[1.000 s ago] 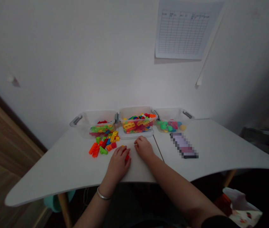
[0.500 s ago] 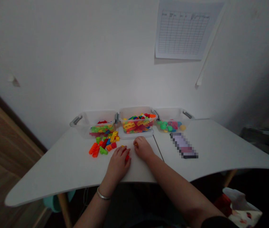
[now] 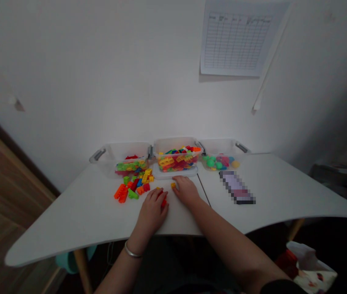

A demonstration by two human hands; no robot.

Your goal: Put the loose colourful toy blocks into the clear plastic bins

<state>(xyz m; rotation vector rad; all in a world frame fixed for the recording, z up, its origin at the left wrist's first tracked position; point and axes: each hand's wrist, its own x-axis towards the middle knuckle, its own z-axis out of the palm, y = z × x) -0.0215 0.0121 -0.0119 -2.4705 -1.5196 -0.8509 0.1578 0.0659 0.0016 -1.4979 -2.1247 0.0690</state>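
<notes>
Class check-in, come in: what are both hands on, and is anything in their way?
Left hand on a red plastic brick. Right hand beside a small yellow brick. Loose bricks left of them; clear tub of bricks ahead.

glossy plastic toy bricks, clear plastic bins, matt white tabletop, paper chart

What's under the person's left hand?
A red toy brick shows at the thumb side of the left hand; the rest of that brick, and anything beneath the palm, is covered.
</notes>
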